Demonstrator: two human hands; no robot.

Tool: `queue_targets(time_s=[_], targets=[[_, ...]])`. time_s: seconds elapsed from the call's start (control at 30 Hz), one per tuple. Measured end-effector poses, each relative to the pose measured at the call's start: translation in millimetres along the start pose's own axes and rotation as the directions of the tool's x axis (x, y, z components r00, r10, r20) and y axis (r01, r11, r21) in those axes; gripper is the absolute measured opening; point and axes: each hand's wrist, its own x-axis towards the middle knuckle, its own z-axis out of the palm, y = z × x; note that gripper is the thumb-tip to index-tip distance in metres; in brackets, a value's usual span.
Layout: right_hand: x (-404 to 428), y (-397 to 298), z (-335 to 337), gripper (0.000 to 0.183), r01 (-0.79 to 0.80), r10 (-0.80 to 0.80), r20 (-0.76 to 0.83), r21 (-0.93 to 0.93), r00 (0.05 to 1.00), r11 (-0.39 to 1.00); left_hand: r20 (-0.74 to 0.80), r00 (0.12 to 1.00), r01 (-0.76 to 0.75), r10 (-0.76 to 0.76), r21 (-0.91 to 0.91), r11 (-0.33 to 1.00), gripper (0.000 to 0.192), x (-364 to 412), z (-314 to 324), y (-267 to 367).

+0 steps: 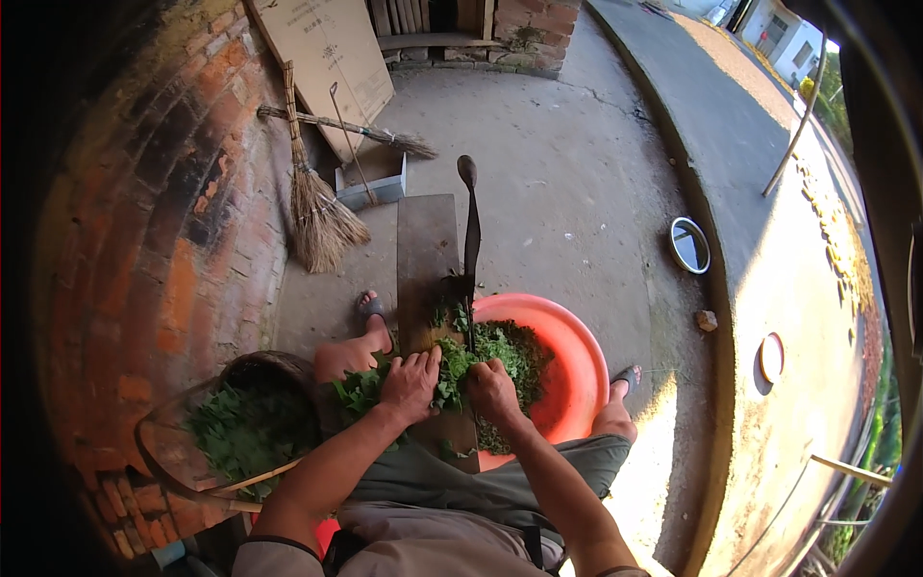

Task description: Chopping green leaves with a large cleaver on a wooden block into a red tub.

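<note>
A long wooden board (427,245) runs away from me between my legs. A long dark blade (472,252) with a rounded handle (467,170) at its far end lies along the board's right edge. My left hand (412,386) presses a bunch of leafy greens (452,364) onto the board, leaves trailing out on its left side. My right hand (494,389) is a fist against the bunch's right side, by the blade's near end; its fingers hide what is inside. Chopped greens (508,353) fill part of a pink plastic basin (588,360) on the right.
A handled wicker basket (270,360) of leaves stands at my left by the brick wall (173,216). Ahead are straw brooms (321,216), a metal dustpan (375,184) and a leaning cardboard sheet (324,65). A water bowl (689,246) sits near the raised ledge (692,173).
</note>
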Motion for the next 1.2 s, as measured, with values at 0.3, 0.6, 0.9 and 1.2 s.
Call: queue_targets(time_s=[0.3, 0.6, 0.9, 1.2], targets=[[181, -59, -118, 0.054, -0.106, 0.123, 0.014, 0.605, 0.992, 0.789, 0.027, 0.999, -0.037, 0.036, 0.027, 0.999, 0.1, 4, -15, -3], [271, -146, -129, 0.087, -0.221, 0.131, 0.195, 0.562, 0.972, 0.797, 0.097, 0.993, 0.072, -0.07, -0.01, 0.997, 0.098, 28, -22, -11], [31, -110, -68, 0.031, 0.165, -0.107, -0.273, 0.201, 0.956, 0.965, -0.012, 1.0, 0.014, -0.015, -0.089, 0.996, 0.1, 27, -10, -18], [171, -163, -128, 0.031, -0.278, 0.215, 0.185, 0.464, 0.959, 0.841, -0.159, 0.984, -0.092, 0.084, -0.046, 0.995, 0.101, 2, -3, -12]])
